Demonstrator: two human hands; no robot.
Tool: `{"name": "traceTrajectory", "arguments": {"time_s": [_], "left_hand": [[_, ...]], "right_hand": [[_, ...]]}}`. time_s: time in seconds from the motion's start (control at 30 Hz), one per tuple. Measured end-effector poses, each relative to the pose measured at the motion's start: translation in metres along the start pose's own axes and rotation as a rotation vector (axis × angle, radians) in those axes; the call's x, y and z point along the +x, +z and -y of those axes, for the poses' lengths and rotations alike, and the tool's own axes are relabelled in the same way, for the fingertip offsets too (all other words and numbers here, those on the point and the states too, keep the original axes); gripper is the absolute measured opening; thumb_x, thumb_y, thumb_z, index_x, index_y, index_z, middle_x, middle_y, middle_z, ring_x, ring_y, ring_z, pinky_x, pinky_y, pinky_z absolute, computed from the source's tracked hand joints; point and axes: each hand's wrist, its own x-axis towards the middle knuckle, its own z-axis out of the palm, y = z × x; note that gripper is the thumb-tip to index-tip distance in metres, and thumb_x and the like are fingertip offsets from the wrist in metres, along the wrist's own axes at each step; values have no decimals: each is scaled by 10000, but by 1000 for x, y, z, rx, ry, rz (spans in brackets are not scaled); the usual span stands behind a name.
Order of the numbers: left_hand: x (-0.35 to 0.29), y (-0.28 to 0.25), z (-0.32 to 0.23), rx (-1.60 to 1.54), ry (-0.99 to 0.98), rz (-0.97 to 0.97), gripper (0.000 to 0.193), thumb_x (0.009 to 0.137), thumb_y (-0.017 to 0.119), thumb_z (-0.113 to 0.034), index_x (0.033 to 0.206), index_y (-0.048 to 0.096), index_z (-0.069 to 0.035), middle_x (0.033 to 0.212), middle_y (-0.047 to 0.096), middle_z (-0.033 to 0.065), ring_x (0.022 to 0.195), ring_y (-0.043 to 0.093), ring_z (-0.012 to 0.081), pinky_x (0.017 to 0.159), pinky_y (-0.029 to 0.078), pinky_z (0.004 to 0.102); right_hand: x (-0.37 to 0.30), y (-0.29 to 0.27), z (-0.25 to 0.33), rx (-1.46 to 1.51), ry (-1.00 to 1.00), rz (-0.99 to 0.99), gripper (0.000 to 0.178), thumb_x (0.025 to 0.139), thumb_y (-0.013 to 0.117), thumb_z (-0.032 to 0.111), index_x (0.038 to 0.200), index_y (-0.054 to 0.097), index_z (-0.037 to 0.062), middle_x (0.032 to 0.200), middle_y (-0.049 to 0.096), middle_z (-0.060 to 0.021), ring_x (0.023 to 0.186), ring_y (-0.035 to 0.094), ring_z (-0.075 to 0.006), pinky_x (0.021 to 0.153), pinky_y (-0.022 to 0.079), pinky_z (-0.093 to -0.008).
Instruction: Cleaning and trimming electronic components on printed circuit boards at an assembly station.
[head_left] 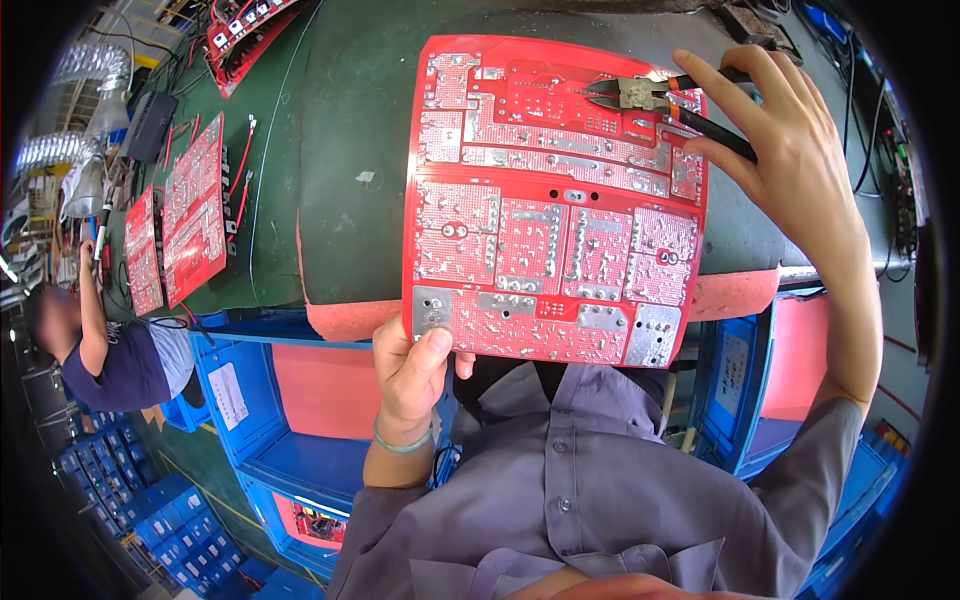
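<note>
A large red circuit board [560,190] is held up in front of me, its soldered side with many silvery joints facing up. My left hand [412,375] grips its near left corner, thumb on top and fingers underneath. In my right hand [785,130] is a pair of side cutters [640,95] with dark handles and orange trim. One handle lies by the fingertips, the other near the thumb. The jaws are slightly apart over the far right part of the board; whether they touch it I cannot tell.
More red boards stand on the green worktop at left [195,215] and far left [245,40]. Blue bins [280,400] with pink linings stand below the pink-edged bench front. A co-worker [110,350] is at the left, near flexible silver ducts [95,65]. Cables hang at far right.
</note>
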Motion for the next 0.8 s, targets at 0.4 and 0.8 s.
{"name": "traceTrajectory", "arguments": {"time_s": [0.4,0.8], "left_hand": [[1,0,-2,3,-1,19,195,875,472,-118,854,543,63,743,592,145,545,532,144,466,440,243],[0,0,0,-8,-8,9,176,862,467,-101,837,537,59,744,591,143,551,539,146,458,445,247]], "right_hand": [[-6,13,-2,-7,22,-20,512,691,696,252,1172,564,142,876,530,-74,780,539,-253,714,449,-367],[2,-2,1,125,30,8,486,758,653,275,1197,540,98,960,526,-118,853,522,-300,754,424,-382]]}}
